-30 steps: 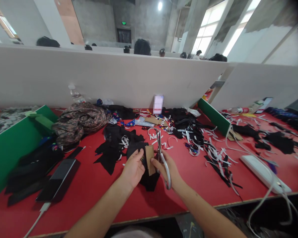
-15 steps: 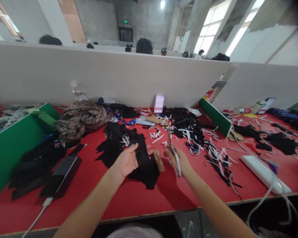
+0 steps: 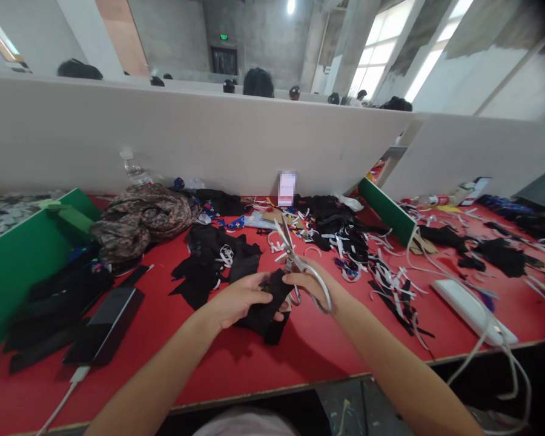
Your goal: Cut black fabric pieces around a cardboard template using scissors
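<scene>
My left hand [image 3: 245, 298] grips a piece of black fabric [image 3: 269, 315], thumb on top, just above the red tabletop. My right hand [image 3: 315, 281] has its fingers through the handles of metal scissors [image 3: 295, 257], whose blades point up and away with a narrow gap between them. The right fingertips also meet the upper edge of the fabric. A small bit of brown card shows beneath the cloth, mostly hidden. Beyond the left hand lies a pile of black fabric pieces [image 3: 204, 257] with a tangle of white strips on it.
White and black offcuts [image 3: 393, 275] litter the right side. A patterned cloth bundle [image 3: 140, 221], a black phone-like device [image 3: 102, 327] on a cable and a green divider [image 3: 36, 260] stand left. A lit phone [image 3: 287, 189] leans on the back partition. A white power strip [image 3: 475, 312] lies right.
My hands have come together over the black fabric. The right hand brought the scissors left, and its fingertips now touch the cloth, which the left hand has folded up. The view shifted slightly.
</scene>
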Tool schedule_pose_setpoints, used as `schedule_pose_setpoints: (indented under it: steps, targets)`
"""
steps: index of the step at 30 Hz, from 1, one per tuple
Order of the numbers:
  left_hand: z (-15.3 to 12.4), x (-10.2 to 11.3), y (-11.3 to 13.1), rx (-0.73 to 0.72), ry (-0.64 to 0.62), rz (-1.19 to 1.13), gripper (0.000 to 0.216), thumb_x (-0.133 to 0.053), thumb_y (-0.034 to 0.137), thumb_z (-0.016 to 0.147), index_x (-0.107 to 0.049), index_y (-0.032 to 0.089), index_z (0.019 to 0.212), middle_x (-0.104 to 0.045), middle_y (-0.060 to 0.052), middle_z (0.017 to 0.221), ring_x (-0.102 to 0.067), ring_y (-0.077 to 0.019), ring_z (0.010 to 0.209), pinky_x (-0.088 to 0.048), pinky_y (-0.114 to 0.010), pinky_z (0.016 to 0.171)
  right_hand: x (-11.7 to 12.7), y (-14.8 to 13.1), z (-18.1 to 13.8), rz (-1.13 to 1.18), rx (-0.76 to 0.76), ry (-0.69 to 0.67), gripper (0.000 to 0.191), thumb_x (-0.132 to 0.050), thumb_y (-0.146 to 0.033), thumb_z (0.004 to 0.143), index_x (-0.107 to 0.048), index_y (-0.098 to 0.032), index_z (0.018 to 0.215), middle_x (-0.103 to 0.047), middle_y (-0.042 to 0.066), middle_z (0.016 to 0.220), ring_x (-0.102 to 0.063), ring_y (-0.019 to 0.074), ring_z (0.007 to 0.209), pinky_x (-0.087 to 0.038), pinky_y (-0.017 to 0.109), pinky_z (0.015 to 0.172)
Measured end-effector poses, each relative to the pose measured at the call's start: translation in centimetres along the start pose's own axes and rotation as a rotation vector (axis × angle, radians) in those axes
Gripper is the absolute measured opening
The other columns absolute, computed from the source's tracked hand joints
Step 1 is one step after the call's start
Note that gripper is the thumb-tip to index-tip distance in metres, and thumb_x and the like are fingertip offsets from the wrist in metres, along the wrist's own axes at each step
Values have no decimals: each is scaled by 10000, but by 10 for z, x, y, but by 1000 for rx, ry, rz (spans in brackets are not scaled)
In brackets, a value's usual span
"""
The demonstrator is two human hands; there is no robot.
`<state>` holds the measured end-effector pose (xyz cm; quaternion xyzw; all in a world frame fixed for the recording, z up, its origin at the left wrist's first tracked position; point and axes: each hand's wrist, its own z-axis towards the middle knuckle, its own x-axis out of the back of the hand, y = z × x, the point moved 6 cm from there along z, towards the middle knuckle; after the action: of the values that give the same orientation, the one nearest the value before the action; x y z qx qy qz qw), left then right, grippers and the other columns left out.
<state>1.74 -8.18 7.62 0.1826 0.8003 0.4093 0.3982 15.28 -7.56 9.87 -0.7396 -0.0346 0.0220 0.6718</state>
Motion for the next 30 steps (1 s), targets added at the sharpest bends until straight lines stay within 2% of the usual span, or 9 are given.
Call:
schedule_pose_setpoints:
  steps: [5, 7, 9, 11, 13, 17, 21, 25, 30]
  targets:
    - [4, 26, -8, 12, 10, 36, 189, -649, 258, 702, -611, 106, 808, -672, -110, 687, -602, -130, 483, -441, -189, 445, 8, 4, -10, 104, 37, 162, 274, -594, -181, 666, -554, -214, 935, -477, -38, 670, -475, 111, 572, -383, 213, 467]
    - [10, 33, -8, -97, 104, -156, 136, -650, 218, 703, -609, 128, 796, -671, -79, 696, -610, -120, 537, -469, -199, 518, 8, 12, -13, 143, 47, 217, 299, -600, -187, 663, -540, -212, 955, -502, -29, 698, -506, 127, 621, -399, 217, 494]
    - [14, 33, -9, -243, 205, -470, 131, -622, 255, 734, -611, 158, 822, -676, -59, 778, -638, -147, 734, -496, -261, 713, 5, 21, -14, 200, 56, 276, 324, -613, -192, 653, -528, -205, 965, -533, -16, 731, -525, 137, 647, -414, 227, 521]
    - [18, 22, -10, -370, 184, -700, 253, -549, 406, 774, -609, 177, 866, -667, -62, 905, -611, -177, 900, -461, -330, 843, -1, 27, -16, 254, 57, 329, 321, -617, -200, 651, -517, -198, 956, -540, -14, 733, -526, 133, 635, -419, 230, 534]
    - [20, 7, -12, -429, 149, -769, 349, -507, 480, 778, -598, 186, 941, -646, -72, 1002, -589, -193, 958, -453, -347, 855, -10, 31, -17, 286, 33, 360, 309, -612, -217, 658, -504, -200, 947, -525, -27, 694, -509, 120, 584, -410, 225, 510]
    - [19, -2, -18, -448, 330, -707, 123, -612, 191, 747, -589, 177, 867, -670, -40, 926, -617, -147, 863, -474, -262, 769, -20, 28, -22, 223, 30, 394, 324, -630, -229, 635, -495, -198, 928, -531, -30, 702, -517, 122, 610, -414, 221, 538]
    - [12, 4, -14, -442, 490, -696, 129, -597, 84, 731, -569, 177, 816, -675, -9, 810, -630, -127, 785, -480, -263, 767, -23, 27, -27, 82, 10, 328, 323, -624, -291, 666, -484, -195, 941, -537, -21, 728, -521, 126, 624, -426, 238, 571]
    - [1, 8, -3, -428, 511, -667, 205, -569, 91, 752, -565, 192, 930, -677, -19, 848, -638, -142, 815, -491, -297, 796, -18, 25, -36, -75, -14, 236, 326, -598, -371, 714, -486, -202, 968, -513, -19, 709, -491, 121, 605, -415, 242, 558]
    - [-6, 7, 7, -464, 456, -547, 523, -604, 41, 704, -475, 237, 1172, -669, -38, 988, -617, -159, 944, -471, -293, 861, -7, 20, -52, -276, -101, 64, 306, -514, -482, 774, -489, -188, 856, -467, -24, 625, -430, 105, 545, -348, 218, 480]
